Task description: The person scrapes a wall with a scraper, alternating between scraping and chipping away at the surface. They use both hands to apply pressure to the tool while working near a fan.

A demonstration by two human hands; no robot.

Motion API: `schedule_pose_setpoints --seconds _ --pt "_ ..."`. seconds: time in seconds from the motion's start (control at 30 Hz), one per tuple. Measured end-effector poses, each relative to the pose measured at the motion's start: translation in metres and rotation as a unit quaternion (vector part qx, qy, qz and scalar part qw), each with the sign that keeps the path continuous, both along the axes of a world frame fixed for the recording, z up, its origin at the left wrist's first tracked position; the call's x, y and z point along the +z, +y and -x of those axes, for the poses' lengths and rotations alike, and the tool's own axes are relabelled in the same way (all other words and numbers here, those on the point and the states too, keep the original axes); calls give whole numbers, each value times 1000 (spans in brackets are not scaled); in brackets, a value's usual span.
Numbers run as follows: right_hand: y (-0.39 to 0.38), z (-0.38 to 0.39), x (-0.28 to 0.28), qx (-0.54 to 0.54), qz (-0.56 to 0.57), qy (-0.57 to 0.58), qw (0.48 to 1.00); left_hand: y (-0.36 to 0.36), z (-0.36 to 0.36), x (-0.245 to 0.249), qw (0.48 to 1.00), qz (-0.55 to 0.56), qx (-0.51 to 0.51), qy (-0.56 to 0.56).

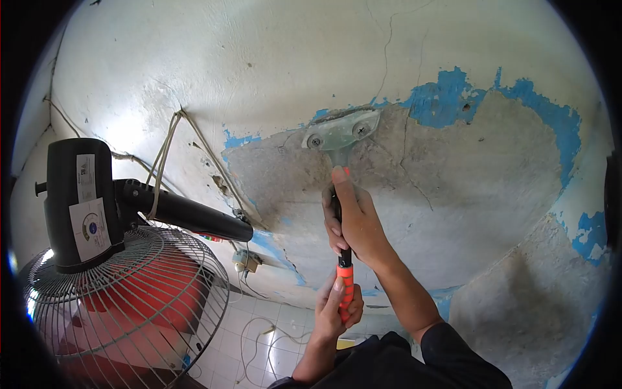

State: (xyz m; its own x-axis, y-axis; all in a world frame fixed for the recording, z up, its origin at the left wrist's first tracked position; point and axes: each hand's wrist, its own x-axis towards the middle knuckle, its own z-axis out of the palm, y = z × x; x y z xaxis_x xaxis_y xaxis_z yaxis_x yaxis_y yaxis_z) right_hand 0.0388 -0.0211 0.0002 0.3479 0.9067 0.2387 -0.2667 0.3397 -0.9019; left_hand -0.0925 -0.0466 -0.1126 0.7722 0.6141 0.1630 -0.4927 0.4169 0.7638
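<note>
A long-handled wall scraper (341, 139) with a wide head, two screws and an orange and black handle is pressed against the wall (311, 178). Its blade edge meets the border between white paint and bare grey plaster. My right hand (356, 217) is closed around the upper handle, just below the head, with the thumb pointing up along it. Lower down, my left hand (334, 305) wraps around the orange ribbed grip (345, 285). Blue paint (444, 100) shows in ragged patches along the edge of the bare area.
A black fan (81, 201) with a wire cage and red blades stands close on the left. Cables (172, 146) hang along the wall beside it, near a small socket box (246, 260). White floor tiles (223, 340) with a loose cord lie below. Cracks run through the wall.
</note>
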Motion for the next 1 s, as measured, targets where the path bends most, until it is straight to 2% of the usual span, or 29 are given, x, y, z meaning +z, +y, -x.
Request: schedule_pose_setpoints --seconds 0.43,0.67,1.0 --pt "6 11 1 -20 -7 -1 1000 10 18 -1 1000 18 -23 0" --pt "7 16 0 -18 -8 3 1000 8 25 15 998 -8 17 57" --pt "7 18 2 -12 -4 -1 1000 12 28 17 999 -6 19 47"
